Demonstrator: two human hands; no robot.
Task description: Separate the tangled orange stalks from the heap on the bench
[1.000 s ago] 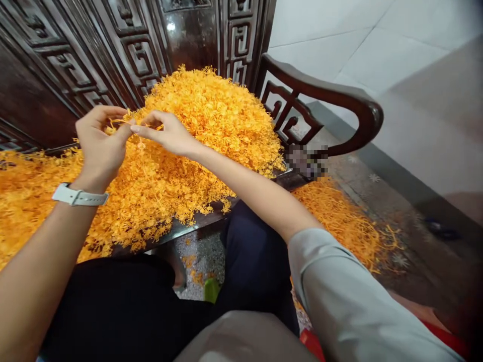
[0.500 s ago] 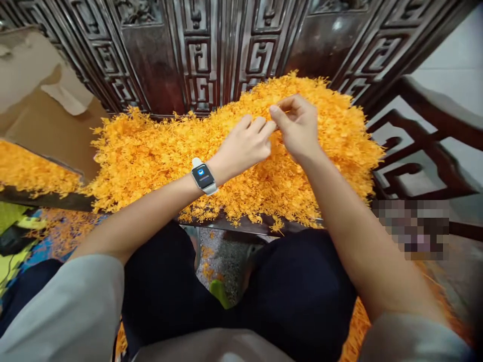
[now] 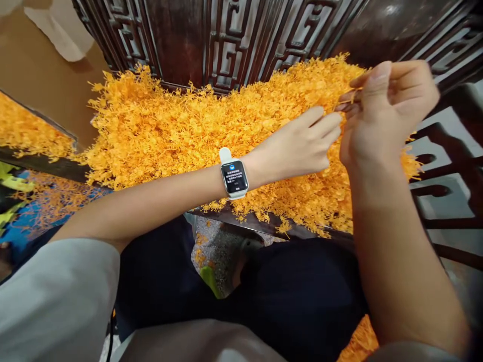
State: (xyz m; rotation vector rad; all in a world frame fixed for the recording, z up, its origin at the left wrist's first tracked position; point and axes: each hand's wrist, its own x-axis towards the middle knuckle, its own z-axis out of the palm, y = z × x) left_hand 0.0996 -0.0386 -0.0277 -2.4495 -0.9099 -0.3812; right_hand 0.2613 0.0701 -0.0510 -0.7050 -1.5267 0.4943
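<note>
A broad heap of small orange plastic flower-like pieces [image 3: 181,136] covers the bench in front of me. My left hand [image 3: 302,143], with a white-strapped smartwatch [image 3: 234,177] on its wrist, hangs over the right part of the heap. Its back faces me and its fingers are curled together; whatever they hold is hidden. Just right of it, and higher, is my right hand [image 3: 392,103], palm side turned inward. Its thumb and fingers are bent towards each other near the left fingertips. Anything between them is too small to make out against the orange.
A dark carved wooden backrest [image 3: 184,45] rises behind the heap, with a carved armrest [image 3: 445,171] at the right. An open cardboard box [image 3: 45,65] stands at the left. Orange pieces lie on the blue mat [image 3: 49,211] and between my feet, near a green object [image 3: 210,281].
Both hands have shifted right in view, the right one farther and turned more upright, widening the space between them. The view has also shifted, so the heap and backrest sit higher.
</note>
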